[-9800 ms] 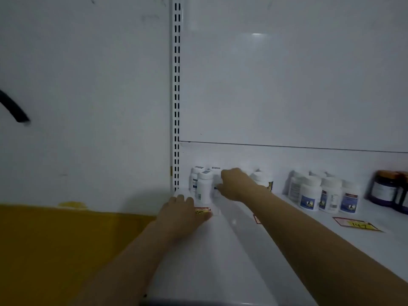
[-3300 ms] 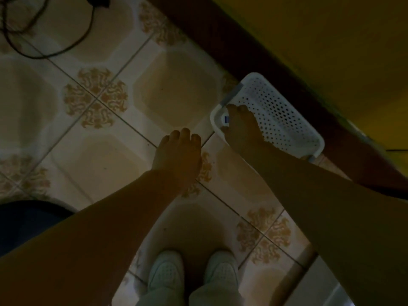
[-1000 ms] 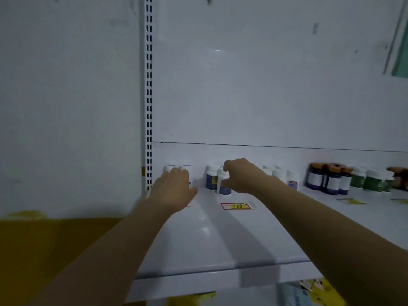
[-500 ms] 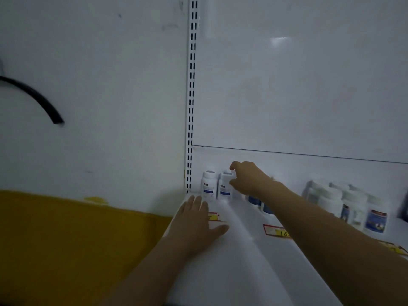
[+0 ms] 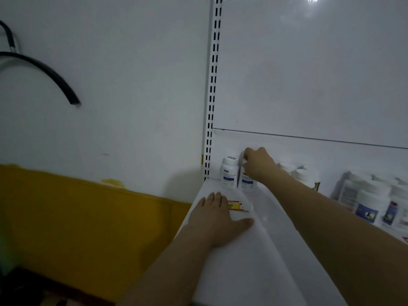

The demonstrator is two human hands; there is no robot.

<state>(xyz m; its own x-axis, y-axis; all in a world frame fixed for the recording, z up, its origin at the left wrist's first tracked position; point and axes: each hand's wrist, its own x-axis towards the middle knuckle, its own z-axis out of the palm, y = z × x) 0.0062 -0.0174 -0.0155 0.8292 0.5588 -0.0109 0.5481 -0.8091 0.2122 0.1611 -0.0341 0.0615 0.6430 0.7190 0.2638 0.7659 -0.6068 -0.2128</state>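
Cap of second bottle [image 5: 246, 182] lies hidden under gripping right hand [image 5: 257, 165].

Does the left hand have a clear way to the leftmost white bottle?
Probably yes: the left hand lies flat on the shelf; nothing stands between it and the leftmost white bottle.

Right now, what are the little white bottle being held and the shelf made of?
The little white bottle, in the grip of the right hand, looks like plastic: matte white, with a printed label. The shelf seems painted metal: glossy white, reflecting light.
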